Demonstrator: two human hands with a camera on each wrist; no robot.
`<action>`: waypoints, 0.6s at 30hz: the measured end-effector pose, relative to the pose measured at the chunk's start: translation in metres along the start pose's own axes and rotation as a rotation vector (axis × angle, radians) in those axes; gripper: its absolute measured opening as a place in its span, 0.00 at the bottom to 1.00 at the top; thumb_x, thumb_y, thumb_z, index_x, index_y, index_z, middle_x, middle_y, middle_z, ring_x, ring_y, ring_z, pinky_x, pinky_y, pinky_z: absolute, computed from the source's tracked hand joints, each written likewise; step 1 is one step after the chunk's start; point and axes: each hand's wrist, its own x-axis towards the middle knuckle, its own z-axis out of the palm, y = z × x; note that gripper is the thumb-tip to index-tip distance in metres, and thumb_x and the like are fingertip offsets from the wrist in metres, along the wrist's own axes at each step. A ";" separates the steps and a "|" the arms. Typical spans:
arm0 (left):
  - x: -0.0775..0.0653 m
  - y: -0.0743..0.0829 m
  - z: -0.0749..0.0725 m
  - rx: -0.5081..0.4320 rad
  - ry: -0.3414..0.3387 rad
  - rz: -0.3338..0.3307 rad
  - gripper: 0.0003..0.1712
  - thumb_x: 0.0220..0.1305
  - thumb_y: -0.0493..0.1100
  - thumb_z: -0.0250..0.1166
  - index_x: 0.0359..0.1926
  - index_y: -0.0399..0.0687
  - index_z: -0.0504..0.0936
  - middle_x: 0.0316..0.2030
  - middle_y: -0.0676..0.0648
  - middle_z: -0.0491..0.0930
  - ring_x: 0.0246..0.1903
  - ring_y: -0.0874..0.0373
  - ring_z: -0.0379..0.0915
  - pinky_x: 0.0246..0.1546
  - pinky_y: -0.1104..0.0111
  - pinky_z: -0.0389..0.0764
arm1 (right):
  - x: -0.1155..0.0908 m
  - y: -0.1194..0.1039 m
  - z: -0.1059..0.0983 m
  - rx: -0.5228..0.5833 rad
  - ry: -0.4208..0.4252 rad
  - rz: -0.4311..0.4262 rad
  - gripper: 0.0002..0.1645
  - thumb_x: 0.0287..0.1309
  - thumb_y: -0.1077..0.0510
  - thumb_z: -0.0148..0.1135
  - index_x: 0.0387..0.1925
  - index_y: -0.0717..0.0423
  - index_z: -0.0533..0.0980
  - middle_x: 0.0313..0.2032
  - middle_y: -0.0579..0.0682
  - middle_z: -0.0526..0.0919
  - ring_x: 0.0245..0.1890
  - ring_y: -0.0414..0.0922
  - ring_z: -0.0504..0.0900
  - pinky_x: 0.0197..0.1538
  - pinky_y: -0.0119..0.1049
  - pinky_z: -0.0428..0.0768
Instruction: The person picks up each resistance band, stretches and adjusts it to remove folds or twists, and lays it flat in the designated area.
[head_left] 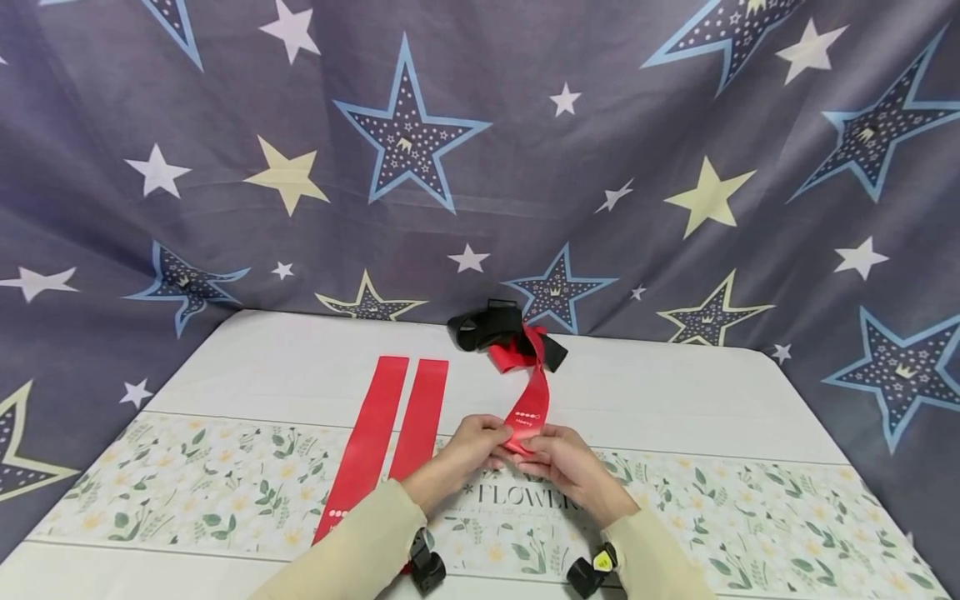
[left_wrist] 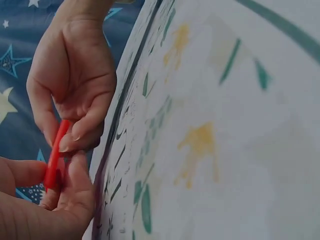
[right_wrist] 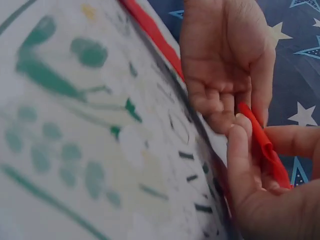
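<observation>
A red resistance band [head_left: 534, 390], printed "Heavy" with a row of small dots, runs from the pile at the back toward me. Its near end is pinched between thumb and fingers of both hands, left hand [head_left: 471, 446] on one side and right hand [head_left: 568, 463] on the other. In the left wrist view the band [left_wrist: 56, 155] shows as a narrow folded red edge between the fingertips. From the right wrist, the band [right_wrist: 261, 136] looks curled over at the edge where the thumbs and fingers meet. Both hands are above the printed part of the tabletop.
Two flat red bands, one [head_left: 369, 437] longer in view and another [head_left: 423, 404] beside it, lie left of the hands. Black bands [head_left: 480, 327] are heaped at the back of the white table [head_left: 300, 358]. A star-patterned cloth [head_left: 480, 167] hangs behind.
</observation>
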 end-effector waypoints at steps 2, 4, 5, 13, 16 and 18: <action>-0.001 -0.001 0.000 -0.008 0.014 0.008 0.12 0.67 0.36 0.56 0.46 0.30 0.74 0.26 0.48 0.78 0.21 0.65 0.74 0.24 0.76 0.77 | 0.001 0.000 0.001 -0.027 0.034 -0.005 0.25 0.62 0.67 0.50 0.58 0.78 0.60 0.33 0.49 0.83 0.31 0.37 0.84 0.38 0.28 0.83; -0.003 -0.001 0.000 -0.013 0.019 0.014 0.11 0.65 0.34 0.56 0.45 0.30 0.73 0.25 0.48 0.78 0.20 0.65 0.74 0.23 0.76 0.78 | 0.005 0.001 0.002 -0.043 0.094 -0.009 0.25 0.62 0.65 0.51 0.57 0.77 0.62 0.32 0.49 0.82 0.30 0.36 0.83 0.36 0.27 0.83; -0.004 -0.001 0.001 -0.011 0.017 0.016 0.10 0.65 0.34 0.57 0.45 0.30 0.73 0.24 0.48 0.78 0.19 0.64 0.74 0.23 0.75 0.78 | 0.007 0.001 0.003 -0.045 0.131 -0.015 0.24 0.62 0.64 0.51 0.56 0.77 0.62 0.33 0.50 0.81 0.29 0.36 0.82 0.35 0.26 0.82; -0.015 0.004 0.006 0.024 -0.016 0.024 0.11 0.63 0.33 0.56 0.45 0.29 0.73 0.23 0.48 0.78 0.17 0.65 0.73 0.21 0.76 0.76 | 0.032 -0.004 -0.002 -0.135 0.379 -0.026 0.26 0.61 0.62 0.54 0.57 0.73 0.64 0.45 0.58 0.76 0.35 0.39 0.77 0.33 0.25 0.78; -0.019 0.006 0.008 0.031 -0.023 0.023 0.11 0.63 0.33 0.56 0.45 0.31 0.74 0.22 0.49 0.77 0.17 0.65 0.72 0.20 0.76 0.75 | 0.042 -0.008 -0.005 -0.168 0.409 -0.007 0.29 0.61 0.62 0.54 0.60 0.73 0.62 0.51 0.63 0.72 0.39 0.43 0.76 0.35 0.26 0.79; -0.022 0.007 0.009 0.030 -0.027 0.026 0.10 0.62 0.33 0.56 0.44 0.31 0.74 0.21 0.49 0.77 0.17 0.65 0.72 0.20 0.77 0.74 | 0.048 -0.011 -0.007 -0.167 0.420 0.006 0.29 0.61 0.61 0.54 0.60 0.72 0.61 0.52 0.64 0.71 0.40 0.44 0.76 0.35 0.27 0.79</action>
